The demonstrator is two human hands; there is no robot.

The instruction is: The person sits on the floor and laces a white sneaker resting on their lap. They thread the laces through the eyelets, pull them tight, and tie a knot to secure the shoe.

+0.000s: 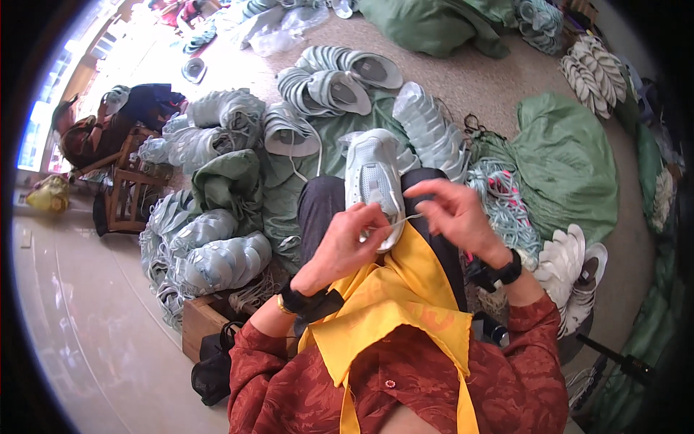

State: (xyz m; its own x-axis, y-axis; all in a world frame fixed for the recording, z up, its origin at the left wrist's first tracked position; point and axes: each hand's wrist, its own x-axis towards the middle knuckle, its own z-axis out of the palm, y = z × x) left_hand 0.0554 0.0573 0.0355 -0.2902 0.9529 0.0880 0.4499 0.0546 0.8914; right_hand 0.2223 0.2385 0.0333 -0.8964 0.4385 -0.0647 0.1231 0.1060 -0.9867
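Note:
A pale grey-white sneaker upper (371,168) rests lengthwise on my lap, between my knees and over the yellow apron (394,307). A thin white shoelace (405,220) stretches from the upper's opening across to the right. My left hand (350,237) is at the near end of the upper, its thumb and fingers pinched on the lace. Just right of the upper, my right hand (457,219) has its fingers bent, and the lace's other stretch meets its thumb tip. The index finger of that hand arches over toward the upper.
Stacked shoe uppers (224,260) lie at left, others (325,83) ahead. Green cloth bundles (567,170) and light-blue lace bundles (506,210) are at right. A wooden box (201,322) stands by my left elbow. Another person (108,123) sits at far left by a wooden chair (134,188).

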